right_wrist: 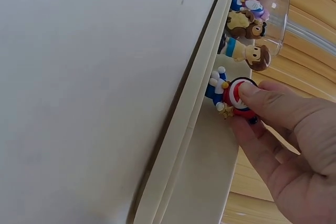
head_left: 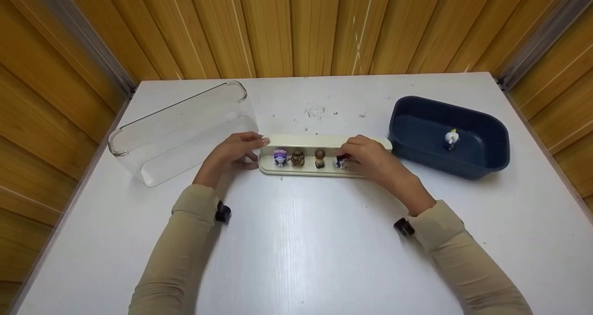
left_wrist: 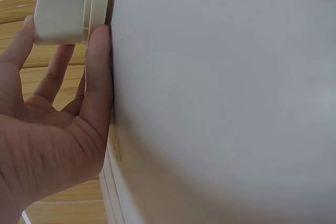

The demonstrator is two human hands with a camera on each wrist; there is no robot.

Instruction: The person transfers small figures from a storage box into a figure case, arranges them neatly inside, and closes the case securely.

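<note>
Toy figure with a red-and-white top sits pinched between the thumb and fingers of the right grip, right over the cream tray; honestly can't tell if its feet touch down. Just left of that grip there's a brown-haired doll, then a brown critter, then a purple toy closest to the left grip. That one's got its fingers pretty much straight, tips resting against the tray's end. Clear box is beyond the left grip, off to its left. Out to the right of the right grip is a navy tub with a white toy inside, all on a white tabletop.
</note>
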